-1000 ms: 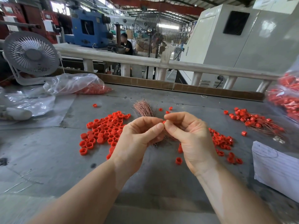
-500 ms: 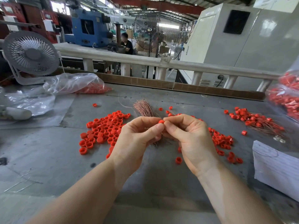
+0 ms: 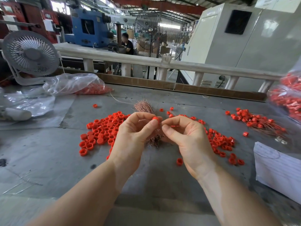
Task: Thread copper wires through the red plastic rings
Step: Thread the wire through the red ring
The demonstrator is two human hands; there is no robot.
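Observation:
My left hand (image 3: 132, 136) pinches one red plastic ring (image 3: 154, 118) between thumb and forefinger, above the grey table. My right hand (image 3: 185, 137) is just right of it, thumb and forefinger pinched together on a thin copper wire beside the ring; the wire is too fine to follow. A bundle of copper wires (image 3: 144, 107) lies on the table behind and under my hands. A pile of loose red rings (image 3: 101, 132) lies to the left, and more red rings (image 3: 221, 142) are scattered to the right.
Rings with wires through them (image 3: 255, 119) lie at the far right. Clear bags of red rings (image 3: 78, 86) (image 3: 290, 98) sit at the back left and right edge. A white fan (image 3: 30, 54) stands at the back left, and a white paper (image 3: 278, 168) at the right.
My hands have drawn slightly apart. The red ring now shows clearly at my left fingertips, with my right fingers a little to its right.

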